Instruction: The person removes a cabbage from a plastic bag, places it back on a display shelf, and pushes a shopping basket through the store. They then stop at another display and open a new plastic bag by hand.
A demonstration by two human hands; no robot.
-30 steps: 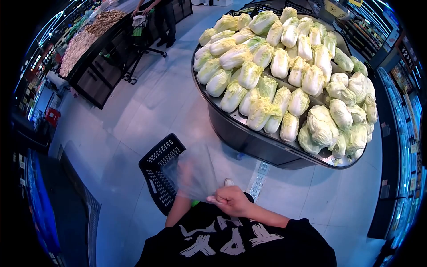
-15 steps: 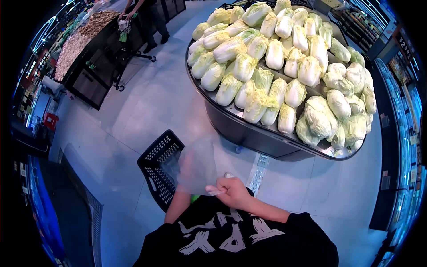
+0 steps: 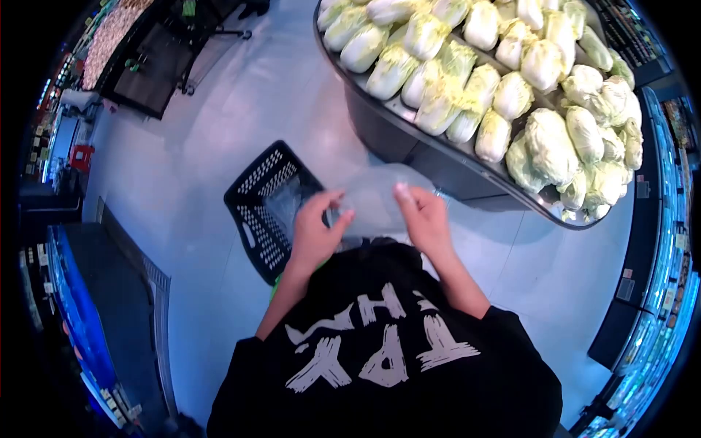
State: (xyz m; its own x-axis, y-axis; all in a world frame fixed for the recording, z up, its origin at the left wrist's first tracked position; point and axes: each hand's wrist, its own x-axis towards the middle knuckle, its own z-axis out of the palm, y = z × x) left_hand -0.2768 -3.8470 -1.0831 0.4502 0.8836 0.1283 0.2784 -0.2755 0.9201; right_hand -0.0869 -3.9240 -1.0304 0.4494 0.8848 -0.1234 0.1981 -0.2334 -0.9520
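Observation:
A thin, see-through plastic bag point(image 3: 376, 197) stretches between my two hands in front of my chest. My left hand point(image 3: 315, 228) is closed on its left side, thumb and fingers curled around the film. At the bag's right side my right hand point(image 3: 425, 219) pinches the film, the thumb pointing up. Beyond and left of my left hand is a black perforated shopping basket point(image 3: 248, 175), with another clear plastic bag point(image 3: 285, 197) inside it.
Ahead to the right stands a dark display stand point(image 3: 431, 164) heaped with napa cabbages point(image 3: 442, 102) and rounder pale cabbages point(image 3: 551, 146). Lit shelves point(image 3: 668, 270) line the right side. A dark produce counter point(image 3: 150, 69) and a wheeled cart point(image 3: 193, 66) are at the far left.
My right hand has moved up and right, my left hand has come into view from behind the bag, and the bag is now spread between them. The view has tilted down.

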